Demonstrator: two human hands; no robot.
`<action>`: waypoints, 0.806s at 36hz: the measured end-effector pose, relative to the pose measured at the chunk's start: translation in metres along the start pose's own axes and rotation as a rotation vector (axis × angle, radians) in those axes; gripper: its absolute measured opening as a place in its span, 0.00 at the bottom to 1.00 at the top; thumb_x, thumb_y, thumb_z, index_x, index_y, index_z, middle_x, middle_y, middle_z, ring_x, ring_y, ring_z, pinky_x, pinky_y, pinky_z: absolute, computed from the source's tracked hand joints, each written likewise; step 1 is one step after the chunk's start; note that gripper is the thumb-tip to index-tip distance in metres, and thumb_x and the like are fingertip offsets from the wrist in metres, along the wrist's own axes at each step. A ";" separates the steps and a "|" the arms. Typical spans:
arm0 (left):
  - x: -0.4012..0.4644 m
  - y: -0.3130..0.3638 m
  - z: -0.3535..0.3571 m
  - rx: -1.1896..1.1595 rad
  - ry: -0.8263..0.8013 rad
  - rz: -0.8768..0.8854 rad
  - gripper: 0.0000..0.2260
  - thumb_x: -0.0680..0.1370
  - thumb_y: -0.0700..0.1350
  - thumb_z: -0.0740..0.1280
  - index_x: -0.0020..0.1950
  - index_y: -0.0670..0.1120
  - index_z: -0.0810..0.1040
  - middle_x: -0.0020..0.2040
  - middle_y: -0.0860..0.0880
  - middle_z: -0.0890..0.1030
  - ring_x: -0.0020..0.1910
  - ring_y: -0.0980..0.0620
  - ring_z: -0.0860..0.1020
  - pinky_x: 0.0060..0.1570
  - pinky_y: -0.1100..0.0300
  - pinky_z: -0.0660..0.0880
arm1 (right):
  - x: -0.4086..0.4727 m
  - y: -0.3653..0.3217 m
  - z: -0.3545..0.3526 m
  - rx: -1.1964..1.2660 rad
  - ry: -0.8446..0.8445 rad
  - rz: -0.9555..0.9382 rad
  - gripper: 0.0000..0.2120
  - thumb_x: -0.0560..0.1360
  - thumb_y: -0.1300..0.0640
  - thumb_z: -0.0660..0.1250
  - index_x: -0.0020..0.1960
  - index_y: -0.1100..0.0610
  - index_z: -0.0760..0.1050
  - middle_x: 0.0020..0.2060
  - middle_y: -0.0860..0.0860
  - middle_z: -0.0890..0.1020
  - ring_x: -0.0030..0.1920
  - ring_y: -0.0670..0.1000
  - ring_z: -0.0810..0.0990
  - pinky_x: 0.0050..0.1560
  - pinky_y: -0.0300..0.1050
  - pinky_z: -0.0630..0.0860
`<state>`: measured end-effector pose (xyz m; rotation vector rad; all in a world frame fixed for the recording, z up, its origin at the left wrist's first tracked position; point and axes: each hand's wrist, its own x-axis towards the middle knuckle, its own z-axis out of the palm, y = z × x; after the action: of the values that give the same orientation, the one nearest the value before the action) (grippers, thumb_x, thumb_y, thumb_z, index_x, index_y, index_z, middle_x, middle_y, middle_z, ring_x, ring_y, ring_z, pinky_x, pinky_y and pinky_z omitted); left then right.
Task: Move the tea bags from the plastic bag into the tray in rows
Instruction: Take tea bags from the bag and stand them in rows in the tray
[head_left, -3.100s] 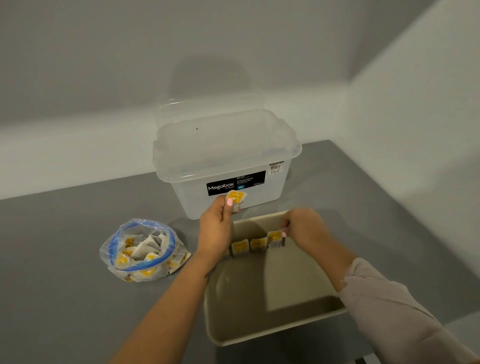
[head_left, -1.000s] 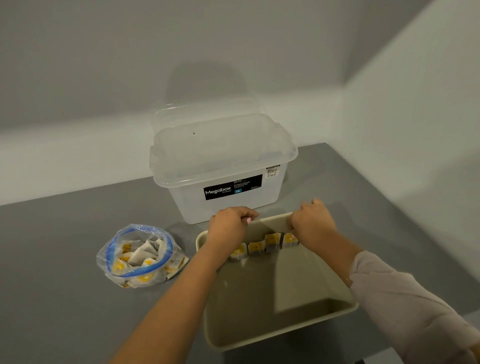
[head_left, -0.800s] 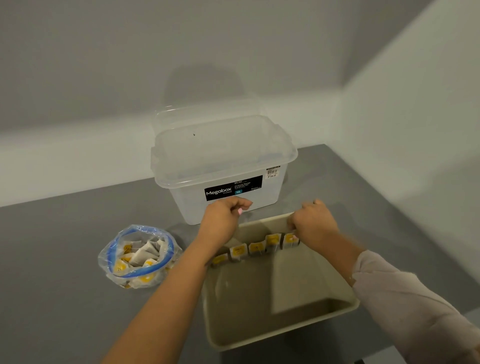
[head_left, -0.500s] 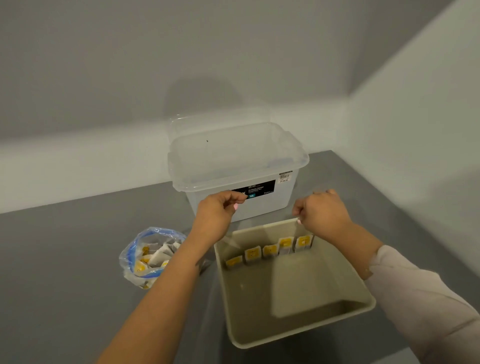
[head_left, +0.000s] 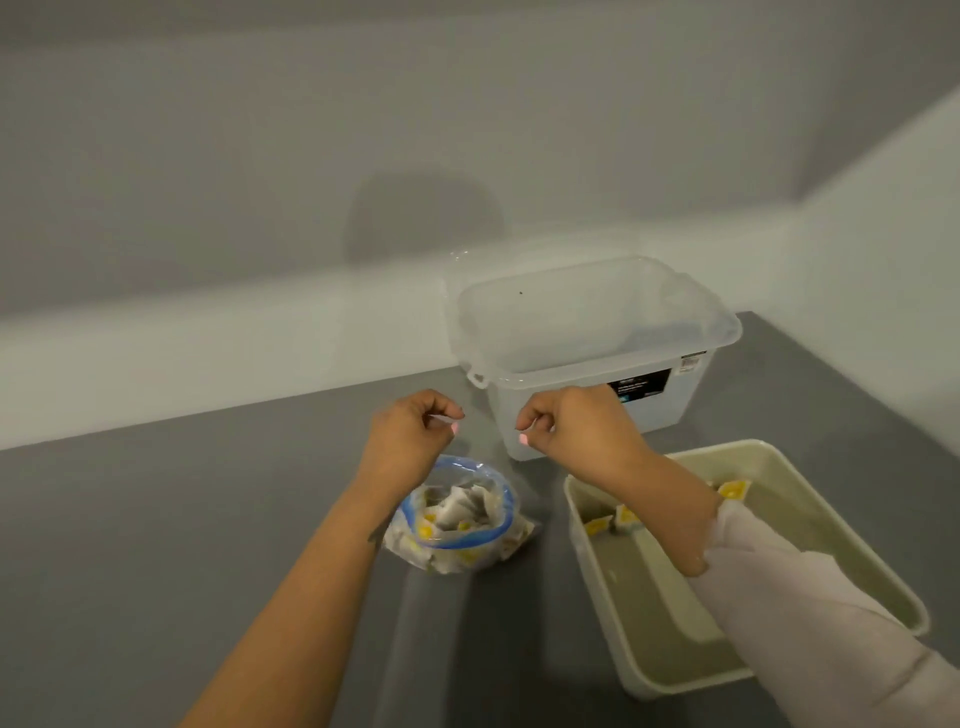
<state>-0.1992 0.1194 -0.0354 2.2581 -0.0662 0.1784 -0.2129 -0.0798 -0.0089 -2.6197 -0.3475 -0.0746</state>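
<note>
Grey table (head_left: 156, 545) is carrying everything. Clear lidless storage box (head_left: 597, 353) is sitting at the far side, black label on its near wall. Beige tray (head_left: 883, 545) is lying near right; a row of yellow-tagged tea bags (head_left: 626, 517) is standing along its far wall, partly hidden behind the right forearm. Plastic bag (head_left: 457, 514), blue-rimmed and open, is lying left of the tray, holding more tea bags. Left hand (head_left: 410, 441) and right hand (head_left: 576, 426) are hovering beyond the bag, fingers loosely curled, both gripping nothing.
</note>
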 end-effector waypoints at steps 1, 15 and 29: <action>-0.001 -0.007 -0.003 0.028 -0.002 0.000 0.11 0.73 0.37 0.68 0.40 0.54 0.77 0.43 0.54 0.82 0.41 0.55 0.79 0.36 0.76 0.69 | 0.001 -0.008 0.007 0.000 -0.027 -0.007 0.07 0.74 0.52 0.69 0.50 0.50 0.82 0.44 0.46 0.85 0.48 0.48 0.81 0.61 0.46 0.71; -0.011 -0.065 0.000 0.285 -0.204 -0.031 0.11 0.72 0.34 0.68 0.41 0.51 0.76 0.56 0.50 0.74 0.55 0.51 0.74 0.53 0.66 0.68 | 0.017 -0.051 0.106 -0.421 -0.328 -0.031 0.10 0.79 0.51 0.61 0.58 0.47 0.77 0.52 0.52 0.81 0.53 0.53 0.77 0.63 0.47 0.65; -0.001 -0.058 0.000 0.035 -0.082 -0.073 0.08 0.80 0.43 0.62 0.58 0.45 0.75 0.51 0.49 0.78 0.45 0.55 0.74 0.40 0.72 0.68 | 0.033 -0.034 0.078 -0.053 -0.184 0.105 0.04 0.72 0.55 0.71 0.45 0.51 0.77 0.41 0.49 0.80 0.42 0.51 0.78 0.42 0.42 0.72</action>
<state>-0.1936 0.1561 -0.0796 2.2987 -0.0247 0.0484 -0.1905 -0.0062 -0.0576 -2.6990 -0.2736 0.1967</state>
